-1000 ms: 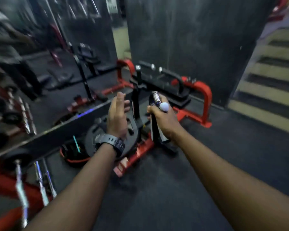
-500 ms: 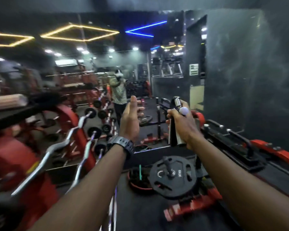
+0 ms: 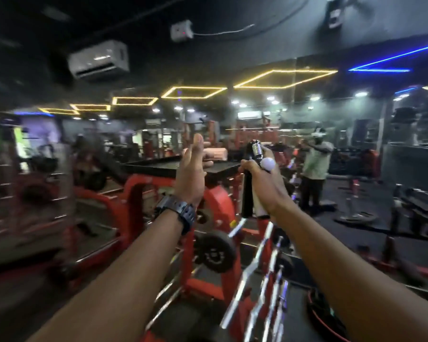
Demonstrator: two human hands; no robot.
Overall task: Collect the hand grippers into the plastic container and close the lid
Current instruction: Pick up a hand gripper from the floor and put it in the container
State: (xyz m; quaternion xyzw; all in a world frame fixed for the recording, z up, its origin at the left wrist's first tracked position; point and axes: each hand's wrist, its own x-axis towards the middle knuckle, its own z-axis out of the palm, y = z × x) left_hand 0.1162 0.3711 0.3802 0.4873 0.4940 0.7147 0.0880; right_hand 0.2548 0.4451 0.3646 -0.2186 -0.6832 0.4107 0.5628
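We see a big gym room, dark, with yellow light shapes (image 3: 194, 92) on the ceiling and a white air cooler (image 3: 99, 59) high up. A red rack (image 3: 208, 213) stands in front of us, with a black tray (image 3: 168, 166) on top and shiny bars (image 3: 257, 275) leaning below. The picture is a bit blurry. Our two arms reach out over the rack. Our left hand (image 3: 192, 174) is held up flat, its fingers loose and holding nothing, with a black watch (image 3: 177, 212) on the wrist. Our right hand (image 3: 264, 186) has its fingers wrapped tight around a gripper (image 3: 252, 178), held upright in the air, spring end up.
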